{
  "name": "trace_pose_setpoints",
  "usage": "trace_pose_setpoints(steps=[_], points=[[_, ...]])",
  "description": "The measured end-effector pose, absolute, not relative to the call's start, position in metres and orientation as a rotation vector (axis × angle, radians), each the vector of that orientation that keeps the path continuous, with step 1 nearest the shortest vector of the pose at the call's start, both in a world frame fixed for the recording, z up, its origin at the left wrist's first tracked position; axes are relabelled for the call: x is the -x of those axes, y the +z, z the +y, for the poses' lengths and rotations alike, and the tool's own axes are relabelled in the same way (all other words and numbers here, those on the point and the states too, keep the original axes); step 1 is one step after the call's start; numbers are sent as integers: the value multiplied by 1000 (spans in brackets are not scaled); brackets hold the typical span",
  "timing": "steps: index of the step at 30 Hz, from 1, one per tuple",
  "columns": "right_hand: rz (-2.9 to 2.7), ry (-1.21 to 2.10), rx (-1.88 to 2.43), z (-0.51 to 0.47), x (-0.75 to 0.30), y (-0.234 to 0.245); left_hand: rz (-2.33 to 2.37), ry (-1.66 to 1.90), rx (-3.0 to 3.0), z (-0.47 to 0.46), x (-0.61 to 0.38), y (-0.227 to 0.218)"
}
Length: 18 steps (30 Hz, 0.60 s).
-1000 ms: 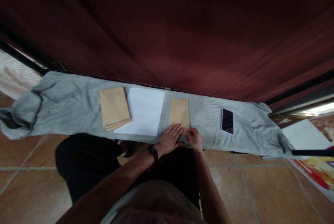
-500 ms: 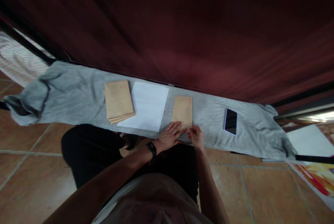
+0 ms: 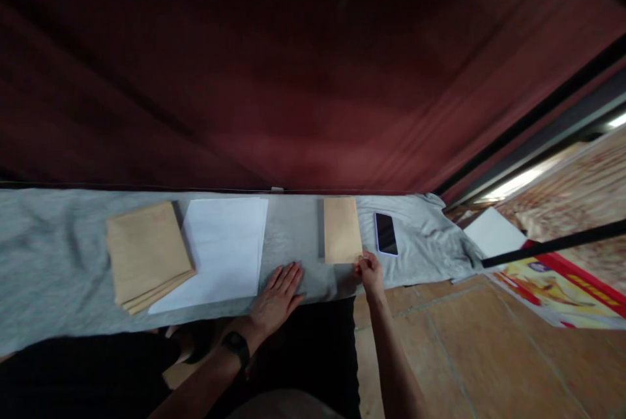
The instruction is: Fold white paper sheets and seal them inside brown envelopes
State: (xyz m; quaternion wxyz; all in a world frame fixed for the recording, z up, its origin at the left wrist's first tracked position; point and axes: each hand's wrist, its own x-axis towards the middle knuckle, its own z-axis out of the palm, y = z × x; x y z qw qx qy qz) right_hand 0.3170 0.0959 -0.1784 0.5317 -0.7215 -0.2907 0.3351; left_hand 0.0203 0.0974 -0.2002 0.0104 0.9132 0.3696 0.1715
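Note:
My right hand (image 3: 370,270) pinches the lower right corner of a brown paper envelope (image 3: 341,230). The envelope appears slightly raised over the grey cloth (image 3: 293,230), with a shadow along its left edge. My left hand (image 3: 278,298) lies flat on the cloth near its front edge, fingers stretched out, holding nothing. A dark watch (image 3: 237,348) is on the left wrist. Left of that hand lie white paper sheets (image 3: 220,246), partly under a fanned stack of brown envelopes (image 3: 147,249).
A phone (image 3: 386,234) with a pale purple edge lies right of the envelope. Behind the cloth rises a dark red surface (image 3: 313,113). Beyond the cloth's right end are a black bar (image 3: 562,242), a white sheet (image 3: 495,233) and a colourful printed box or bag (image 3: 557,288). The floor (image 3: 460,341) is tiled.
My right hand has moved the envelope rightward, closer to the phone. My left hand has come off the envelope and now rests on the cloth. The view has turned to the right.

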Motion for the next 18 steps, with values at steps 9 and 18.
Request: trace_pose_setpoints(steps=[9,18], points=[[-623,653,1837,93,-346,-180,1153,584,-2944,100,-19,-201],[-476,531,1905,92,-351,-171,1119,626,-2969,104,-17,-208]])
